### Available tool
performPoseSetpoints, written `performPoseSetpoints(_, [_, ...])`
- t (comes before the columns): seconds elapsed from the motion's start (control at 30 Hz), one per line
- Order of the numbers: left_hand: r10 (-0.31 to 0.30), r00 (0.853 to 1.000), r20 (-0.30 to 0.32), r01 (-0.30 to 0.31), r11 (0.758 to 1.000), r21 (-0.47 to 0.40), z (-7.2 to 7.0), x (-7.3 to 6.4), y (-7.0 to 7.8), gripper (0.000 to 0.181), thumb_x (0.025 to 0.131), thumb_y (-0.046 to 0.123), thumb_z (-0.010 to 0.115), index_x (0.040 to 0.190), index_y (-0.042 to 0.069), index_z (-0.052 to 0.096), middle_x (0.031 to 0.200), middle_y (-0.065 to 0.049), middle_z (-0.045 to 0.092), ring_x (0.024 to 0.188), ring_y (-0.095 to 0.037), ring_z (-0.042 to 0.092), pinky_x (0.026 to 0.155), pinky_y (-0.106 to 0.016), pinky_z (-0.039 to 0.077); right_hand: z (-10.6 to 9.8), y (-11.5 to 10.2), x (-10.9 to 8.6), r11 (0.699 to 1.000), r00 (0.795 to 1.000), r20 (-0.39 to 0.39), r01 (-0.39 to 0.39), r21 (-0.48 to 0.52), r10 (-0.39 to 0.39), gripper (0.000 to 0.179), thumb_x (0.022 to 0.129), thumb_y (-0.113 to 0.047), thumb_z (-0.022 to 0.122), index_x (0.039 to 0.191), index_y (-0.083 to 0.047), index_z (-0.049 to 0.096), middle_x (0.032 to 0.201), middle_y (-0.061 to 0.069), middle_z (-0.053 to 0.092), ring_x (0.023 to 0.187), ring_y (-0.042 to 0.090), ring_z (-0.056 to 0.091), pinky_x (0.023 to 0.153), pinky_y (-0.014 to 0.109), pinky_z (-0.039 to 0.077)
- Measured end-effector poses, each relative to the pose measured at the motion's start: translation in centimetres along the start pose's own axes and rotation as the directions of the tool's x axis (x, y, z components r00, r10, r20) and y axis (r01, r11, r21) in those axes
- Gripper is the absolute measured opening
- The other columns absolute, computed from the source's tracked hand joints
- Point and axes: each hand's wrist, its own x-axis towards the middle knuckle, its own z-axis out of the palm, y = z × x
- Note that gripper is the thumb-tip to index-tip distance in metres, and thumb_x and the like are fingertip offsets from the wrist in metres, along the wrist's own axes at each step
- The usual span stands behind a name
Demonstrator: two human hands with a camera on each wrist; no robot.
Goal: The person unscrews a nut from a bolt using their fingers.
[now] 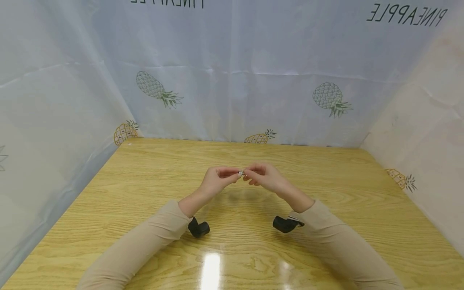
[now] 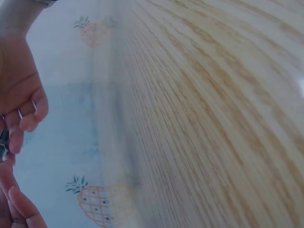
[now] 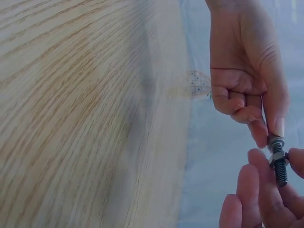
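A metal bolt [image 3: 281,176] with a hex nut [image 3: 278,156] on its thread is held between both hands above the table. My left hand [image 1: 216,179] pinches the head end between thumb and fingertips; in the right wrist view that left hand [image 3: 247,71] comes down from the top. From the other side, my right hand [image 1: 266,176] has its thumb and fingertips at the nut. The threaded tip points toward the right palm. The left wrist view catches only part of the dark bolt [image 2: 4,141] at its left edge, between the two hands.
The wooden table [image 1: 145,193] spreads under both arms. White curtains [image 1: 232,48] printed with pineapples enclose its back and sides. A black wrist mount [image 1: 198,228] sits by the left sleeve, and another black mount [image 1: 284,224] by the right. A small white speck [image 1: 130,143] lies near the back left corner.
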Motion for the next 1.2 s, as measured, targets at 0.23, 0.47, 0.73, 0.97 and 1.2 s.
performPoseSetpoints(0.23, [0.002,1.0,0.005,-0.002,1.0,-0.005,0.01,-0.07,0.07,0.027,0.087,0.018,0.067,0.11,0.005,0.069,0.109,-0.012,0.07,0.086,-0.012,0.066,0.089,-0.04,0.053,0.01,0.05,0.02,1.0,0.999,-0.028,0.022,-0.022,-0.023,0.036,0.091,-0.022,0.061,0.122,-0.004,0.055,0.121,0.015,0.059,0.105,0.029,0.059,0.091,0.045,0.05])
performPoseSetpoints(0.47, [0.01,1.0,0.014,-0.01,1.0,-0.018,0.0,-0.07,-0.01,0.026,0.088,0.018,0.066,0.11,0.005,0.069,0.111,-0.012,0.069,0.099,-0.027,0.065,0.091,-0.043,0.052,-0.09,0.04,-0.07,1.0,1.0,0.004,0.004,-0.018,-0.004,0.038,0.097,-0.03,0.051,0.121,-0.001,0.057,0.113,0.019,0.065,0.099,0.032,0.061,0.092,0.046,0.049])
performPoseSetpoints(0.73, [0.022,1.0,0.007,-0.022,1.0,-0.014,-0.06,0.0,-0.13,0.027,0.087,0.018,0.067,0.11,0.004,0.069,0.109,-0.013,0.07,0.093,-0.022,0.067,0.089,-0.042,0.052,-0.01,0.09,-0.02,1.0,0.999,-0.035,0.013,-0.027,-0.014,0.032,0.091,-0.02,0.061,0.118,-0.004,0.057,0.118,0.018,0.059,0.099,0.025,0.061,0.091,0.048,0.049])
performPoseSetpoints(0.97, [0.005,1.0,0.008,-0.005,1.0,-0.005,-0.07,-0.02,-0.13,0.027,0.087,0.02,0.066,0.111,0.007,0.069,0.111,-0.011,0.069,0.093,-0.018,0.066,0.09,-0.041,0.052,-0.09,0.09,0.07,1.0,1.0,-0.002,-0.003,-0.017,0.003,0.038,0.096,-0.029,0.053,0.123,-0.003,0.057,0.114,0.019,0.065,0.101,0.034,0.06,0.093,0.049,0.048])
performPoseSetpoints(1.2, [0.013,1.0,0.005,-0.013,1.0,-0.01,-0.1,-0.01,-0.09,0.026,0.087,0.018,0.066,0.11,0.006,0.07,0.109,-0.011,0.07,0.091,-0.017,0.067,0.088,-0.04,0.053,-0.08,0.09,0.09,1.0,1.0,-0.019,0.004,-0.028,-0.005,0.031,0.092,-0.022,0.06,0.118,-0.005,0.059,0.116,0.017,0.063,0.099,0.027,0.062,0.089,0.045,0.05])
